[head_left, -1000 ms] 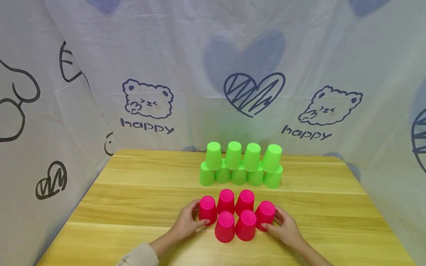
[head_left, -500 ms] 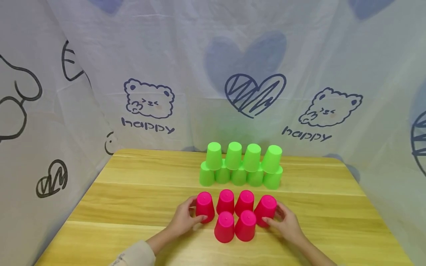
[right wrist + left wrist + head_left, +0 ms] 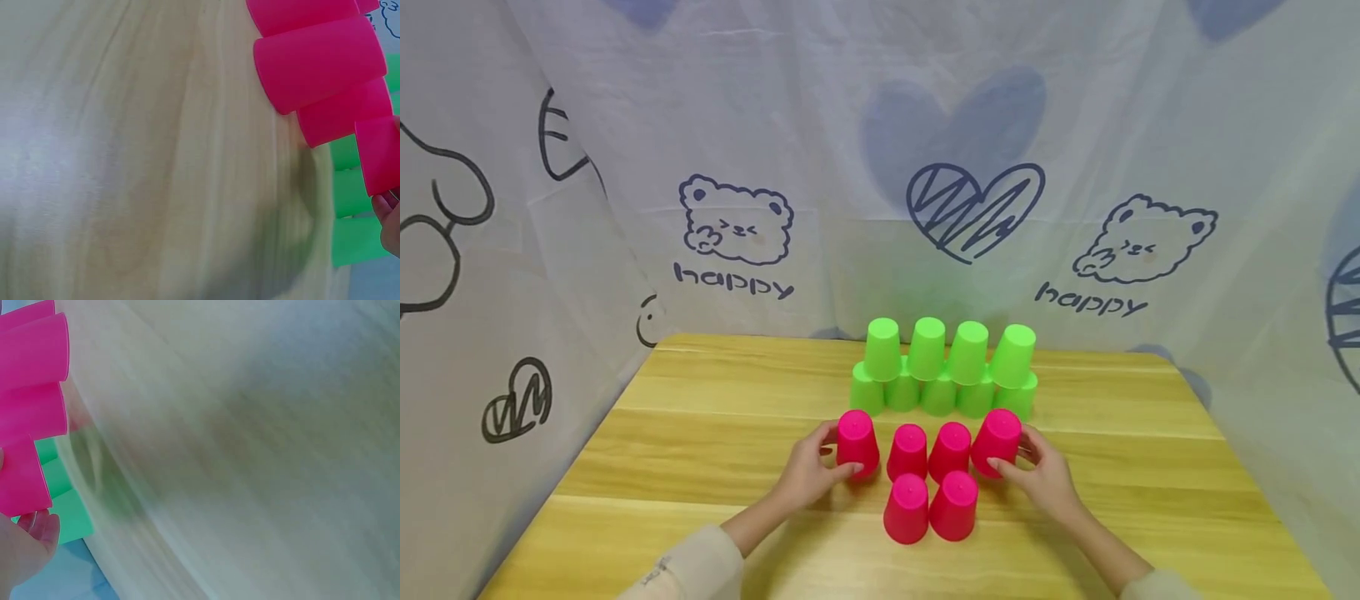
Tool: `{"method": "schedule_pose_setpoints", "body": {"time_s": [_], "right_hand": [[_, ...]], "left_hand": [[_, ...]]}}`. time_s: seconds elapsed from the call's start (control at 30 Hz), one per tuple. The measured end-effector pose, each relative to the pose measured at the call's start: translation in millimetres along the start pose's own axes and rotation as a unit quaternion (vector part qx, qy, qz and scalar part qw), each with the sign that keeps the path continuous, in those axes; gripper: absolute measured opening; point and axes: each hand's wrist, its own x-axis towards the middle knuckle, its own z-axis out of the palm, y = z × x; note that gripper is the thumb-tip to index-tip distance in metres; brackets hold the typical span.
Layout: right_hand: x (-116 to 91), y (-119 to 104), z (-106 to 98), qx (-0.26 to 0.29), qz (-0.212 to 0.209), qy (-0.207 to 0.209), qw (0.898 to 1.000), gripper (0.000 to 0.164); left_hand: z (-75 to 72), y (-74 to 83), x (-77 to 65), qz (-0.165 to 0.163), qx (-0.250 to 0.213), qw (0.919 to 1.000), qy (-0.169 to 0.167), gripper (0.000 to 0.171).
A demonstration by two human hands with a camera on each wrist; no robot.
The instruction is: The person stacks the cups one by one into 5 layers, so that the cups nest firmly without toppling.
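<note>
My left hand (image 3: 810,468) grips an upside-down pink cup (image 3: 856,442), thumb on its near side and fingers behind. On the other side my right hand (image 3: 1047,473) holds a matching pink cup (image 3: 997,442) the same way. Between the held cups stand two pink cups, the left one (image 3: 907,452) and the right one (image 3: 951,450). Closer to me are two more, a left front cup (image 3: 906,510) and a right front cup (image 3: 954,507), all mouth down. In the left wrist view, fingers (image 3: 44,528) curl at the rim of the held cup.
Behind the pink cups, green cups stand in two tiers: a bottom row (image 3: 938,395) and an upper row (image 3: 927,348) resting on it. They stand on a wooden table (image 3: 715,417), and a printed cloth (image 3: 850,167) hangs behind its far edge.
Both hands have lifted their pink cups and carried them up and away from me. The left cup has also shifted left. The four cups between and the green ones stay put.
</note>
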Motion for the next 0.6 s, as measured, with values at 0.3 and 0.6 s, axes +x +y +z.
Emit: {"method": "schedule_pose_setpoints", "body": {"time_s": [0.3, 0.6], "right_hand": [[7, -7, -3, -0.017, -0.015, 0.002, 1.0, 0.051], [14, -21, -9, -0.029, -0.042, 0.012, 0.999, 0.048]], "left_hand": [[-6.6, 12.2, 4.0, -0.001, -0.005, 1.0, 0.009, 0.055], [-12.4, 23.8, 11.9, 0.005, 0.0, 0.9999, 0.016, 0.055]]}}
